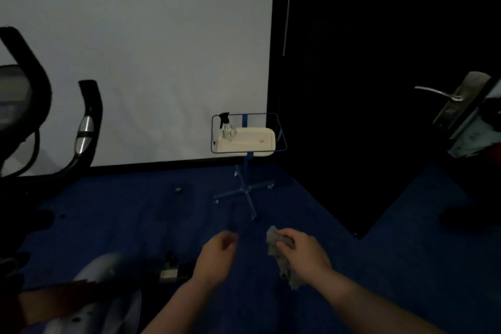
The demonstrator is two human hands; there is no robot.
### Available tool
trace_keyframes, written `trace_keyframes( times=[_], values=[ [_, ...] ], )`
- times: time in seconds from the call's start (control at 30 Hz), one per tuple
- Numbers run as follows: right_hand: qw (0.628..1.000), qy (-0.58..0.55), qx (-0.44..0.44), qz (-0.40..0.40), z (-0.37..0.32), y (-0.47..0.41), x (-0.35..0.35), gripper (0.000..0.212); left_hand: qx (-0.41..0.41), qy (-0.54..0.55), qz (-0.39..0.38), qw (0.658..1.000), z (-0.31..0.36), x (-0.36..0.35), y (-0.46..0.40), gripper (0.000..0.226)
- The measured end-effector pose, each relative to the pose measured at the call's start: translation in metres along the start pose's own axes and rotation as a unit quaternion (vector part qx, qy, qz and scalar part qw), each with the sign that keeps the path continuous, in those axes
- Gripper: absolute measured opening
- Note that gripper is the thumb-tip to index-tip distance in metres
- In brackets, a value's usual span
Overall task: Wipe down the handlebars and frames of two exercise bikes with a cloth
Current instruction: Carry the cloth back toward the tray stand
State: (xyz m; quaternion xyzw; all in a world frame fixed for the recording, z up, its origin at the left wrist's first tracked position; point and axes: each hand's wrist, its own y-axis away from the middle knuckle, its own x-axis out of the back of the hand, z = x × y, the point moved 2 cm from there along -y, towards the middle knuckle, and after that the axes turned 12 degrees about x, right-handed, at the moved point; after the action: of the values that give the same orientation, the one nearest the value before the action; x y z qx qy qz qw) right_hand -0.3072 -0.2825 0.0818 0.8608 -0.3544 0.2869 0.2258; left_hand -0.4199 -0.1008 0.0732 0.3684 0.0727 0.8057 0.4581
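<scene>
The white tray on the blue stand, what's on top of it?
A spray bottle stands at the left end of the white tray; a small speck lies toward the right.

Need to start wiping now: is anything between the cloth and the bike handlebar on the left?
Nothing visible blocks it. The right hand grips the cloth; only open blue floor lies between it and the handlebar. The tray stand stands off that path.
</scene>
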Motion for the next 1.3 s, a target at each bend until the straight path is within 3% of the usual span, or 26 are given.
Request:
trace_keyframes(
  times=[0.2,0.7,1.13,1.3],
  values=[
    [0.999,-0.04,-0.002,-0.016,0.0,-0.062,0.003,0.027,0.021,0.041,-0.004,0.999,0.031,0.002,-0.05,0.021],
    [1.0,0.013,-0.011,-0.013,-0.03,-0.287,0.012,0.03,0.036,-0.023,-0.025,0.999,0.079,0.067,-0.26,0.018],
    [0.998,-0.015,-0.041,-0.036,0.007,-0.428,0.05,0.026,0.036,-0.046,-0.052,0.997,0.163,0.064,-0.39,0.019],
    [0.995,0.014,-0.04,-0.085,0.028,-0.499,0.055,0.024,0.091,-0.037,-0.044,0.994,0.173,0.055,-0.438,0.024]
  ],
)
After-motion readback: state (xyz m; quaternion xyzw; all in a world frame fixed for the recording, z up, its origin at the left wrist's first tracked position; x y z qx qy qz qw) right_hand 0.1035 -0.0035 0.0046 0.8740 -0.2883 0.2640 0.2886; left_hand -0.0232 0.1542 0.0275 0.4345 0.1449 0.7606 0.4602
